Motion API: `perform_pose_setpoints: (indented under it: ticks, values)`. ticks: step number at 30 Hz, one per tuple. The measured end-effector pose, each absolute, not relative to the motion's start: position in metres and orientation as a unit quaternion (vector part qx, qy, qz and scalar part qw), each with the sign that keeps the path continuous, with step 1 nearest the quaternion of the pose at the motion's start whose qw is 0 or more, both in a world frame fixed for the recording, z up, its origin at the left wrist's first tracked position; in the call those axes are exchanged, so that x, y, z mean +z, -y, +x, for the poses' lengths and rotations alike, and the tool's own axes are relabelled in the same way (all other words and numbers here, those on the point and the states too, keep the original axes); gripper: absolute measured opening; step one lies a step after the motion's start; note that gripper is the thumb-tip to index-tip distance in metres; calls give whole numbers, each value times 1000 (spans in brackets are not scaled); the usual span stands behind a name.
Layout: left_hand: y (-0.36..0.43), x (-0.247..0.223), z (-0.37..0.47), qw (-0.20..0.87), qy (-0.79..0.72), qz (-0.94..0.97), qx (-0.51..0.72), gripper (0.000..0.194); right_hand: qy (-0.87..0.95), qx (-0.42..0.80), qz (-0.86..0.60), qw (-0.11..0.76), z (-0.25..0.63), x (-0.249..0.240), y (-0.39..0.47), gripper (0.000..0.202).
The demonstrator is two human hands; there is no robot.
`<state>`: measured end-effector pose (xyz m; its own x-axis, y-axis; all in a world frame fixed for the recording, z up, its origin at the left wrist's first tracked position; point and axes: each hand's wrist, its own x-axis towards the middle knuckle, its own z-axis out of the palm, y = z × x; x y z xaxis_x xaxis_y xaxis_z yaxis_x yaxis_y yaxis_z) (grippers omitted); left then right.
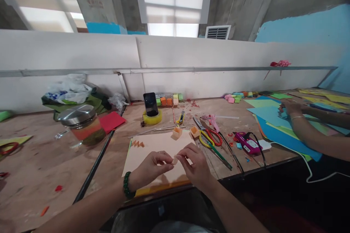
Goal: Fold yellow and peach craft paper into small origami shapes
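Observation:
Between the fingertips of both hands is a small piece of pale orange paper (175, 160). My left hand (150, 167), with a green bead bracelet (127, 185) at the wrist, pinches its left side. From the right, my right hand (194, 164) pinches the same piece. Both hands are above a sheet of pale peach paper (160, 139). A zigzag-folded orange strip (137, 143) lies at the sheet's left. Beyond my fingers stand two little open paper boxes, one on the sheet (177, 132) and one at its right edge (194, 132).
Scissors (209, 138) and a magenta glue gun (248, 143) lie to the right. A phone (150, 104) leans on a yellow tape roll (152, 117). A glass jar (83, 125) stands left. At far right, another person's arm (308, 127) reaches over coloured paper (284, 127).

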<state>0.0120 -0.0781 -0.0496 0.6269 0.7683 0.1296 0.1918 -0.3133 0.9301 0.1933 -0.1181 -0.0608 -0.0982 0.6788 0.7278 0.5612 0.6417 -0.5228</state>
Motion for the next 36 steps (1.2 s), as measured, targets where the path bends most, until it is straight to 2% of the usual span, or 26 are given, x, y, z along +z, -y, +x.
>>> perform_pose_setpoints:
  ticks: [7, 11, 16, 20, 24, 28, 31, 36]
  values:
    - [61, -67, 3, 529, -342, 721, 291, 40, 762, 19, -414, 497, 191, -73, 105, 24]
    - [59, -69, 5, 542, -342, 711, 289, 44, 772, -19, -410, 485, 185, -78, 105, 12]
    - [62, -68, 5, 537, -335, 716, 295, 37, 766, -20, -393, 509, 184, -82, 106, 16]
    - [59, -71, -2, 491, -410, 691, 337, 25, 786, -36, -368, 495, 186, -84, 109, 23]
    - [57, -79, -2, 447, -426, 711, 335, 30, 822, -51, -351, 447, 184, -87, 109, 25]
    - [57, -83, 0, 427, -419, 745, 294, 32, 837, -13, -358, 414, 183, -94, 108, 23]
    - [55, -79, -2, 450, -399, 754, 265, 32, 829, 64, -370, 415, 186, -97, 108, 24]
    - [51, -70, -8, 486, -392, 743, 243, 17, 803, 143, -374, 442, 193, -97, 105, 19]
